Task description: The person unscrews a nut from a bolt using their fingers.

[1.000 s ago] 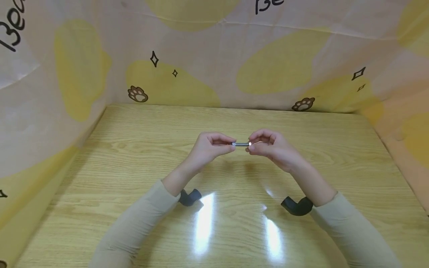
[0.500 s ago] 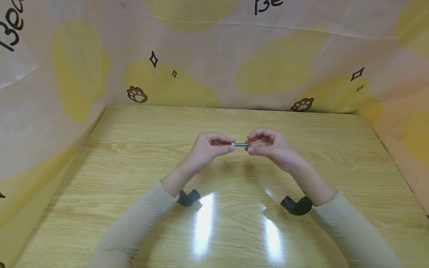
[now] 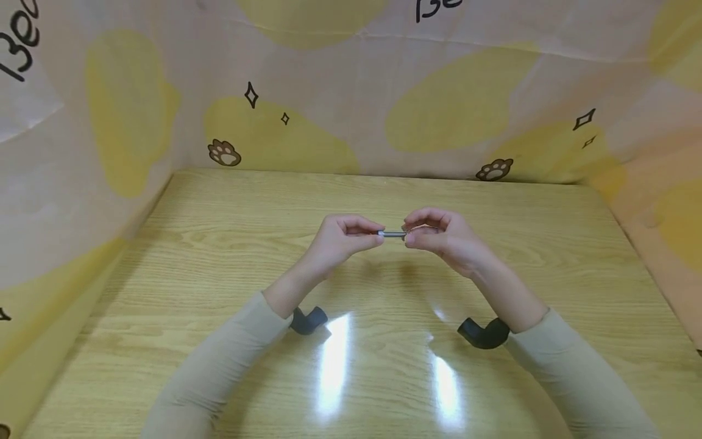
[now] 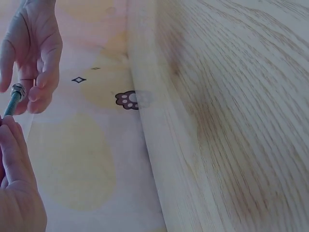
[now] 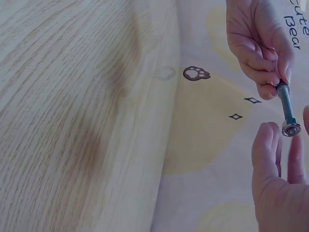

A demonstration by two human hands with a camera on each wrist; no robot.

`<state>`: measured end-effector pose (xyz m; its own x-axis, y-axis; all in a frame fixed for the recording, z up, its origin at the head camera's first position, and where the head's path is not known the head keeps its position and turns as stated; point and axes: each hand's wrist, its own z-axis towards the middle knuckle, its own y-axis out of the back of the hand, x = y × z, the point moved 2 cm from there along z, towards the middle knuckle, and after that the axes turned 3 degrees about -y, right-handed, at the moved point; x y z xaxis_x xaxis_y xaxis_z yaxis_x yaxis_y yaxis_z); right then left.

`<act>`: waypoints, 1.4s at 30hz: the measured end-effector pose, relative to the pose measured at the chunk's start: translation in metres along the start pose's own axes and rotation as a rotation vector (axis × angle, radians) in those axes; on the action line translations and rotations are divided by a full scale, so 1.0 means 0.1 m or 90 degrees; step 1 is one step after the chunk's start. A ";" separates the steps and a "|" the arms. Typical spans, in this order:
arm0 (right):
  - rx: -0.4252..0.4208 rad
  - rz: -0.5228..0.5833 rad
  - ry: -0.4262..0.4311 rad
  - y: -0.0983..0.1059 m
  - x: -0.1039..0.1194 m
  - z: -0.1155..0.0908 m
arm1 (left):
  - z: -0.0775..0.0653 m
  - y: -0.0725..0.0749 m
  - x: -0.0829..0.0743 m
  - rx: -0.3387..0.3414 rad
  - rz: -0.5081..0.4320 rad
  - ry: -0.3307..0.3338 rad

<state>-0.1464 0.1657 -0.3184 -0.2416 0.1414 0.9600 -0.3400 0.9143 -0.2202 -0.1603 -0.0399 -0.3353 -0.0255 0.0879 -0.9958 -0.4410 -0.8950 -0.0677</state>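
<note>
A silver bolt (image 3: 393, 234) is held level above the table between my two hands. My left hand (image 3: 337, 244) pinches its left end between thumb and fingertips, which hide that end. At the bolt's other end sits a metal nut (image 5: 291, 128), with what looks like a washer against it; the nut also shows in the left wrist view (image 4: 18, 90). Around that end my right hand (image 3: 452, 244) has its thumb and fingers spread on either side. In both wrist views those fingers stand slightly apart from the nut.
A wood-grain table (image 3: 247, 256) lies beneath the hands. Patterned cloth (image 3: 307, 134) closes in the back and sides. One black curved piece sits at each wrist, left (image 3: 309, 321) and right (image 3: 484, 333). Bright reflections show on the near tabletop.
The right thumb and fingertips have loosened from the nut and parted a little, shifting slightly left. My left hand keeps its pinch on the bolt in nearly the same place.
</note>
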 end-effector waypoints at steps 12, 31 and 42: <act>-0.001 0.026 -0.030 0.00 -0.01 -0.03 | 0.00 -0.02 0.02 0.002 -0.002 -0.013; 0.001 0.015 -0.032 0.00 -0.01 -0.02 | 0.00 -0.01 0.04 -0.001 -0.007 -0.007; 0.000 0.040 -0.049 0.00 -0.01 0.00 | 0.02 -0.01 0.03 -0.002 0.001 0.006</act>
<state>-0.1461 0.1660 -0.3192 -0.3309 0.1694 0.9283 -0.3217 0.9046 -0.2797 -0.1618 -0.0382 -0.3385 -0.0186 0.0820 -0.9965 -0.4383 -0.8964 -0.0656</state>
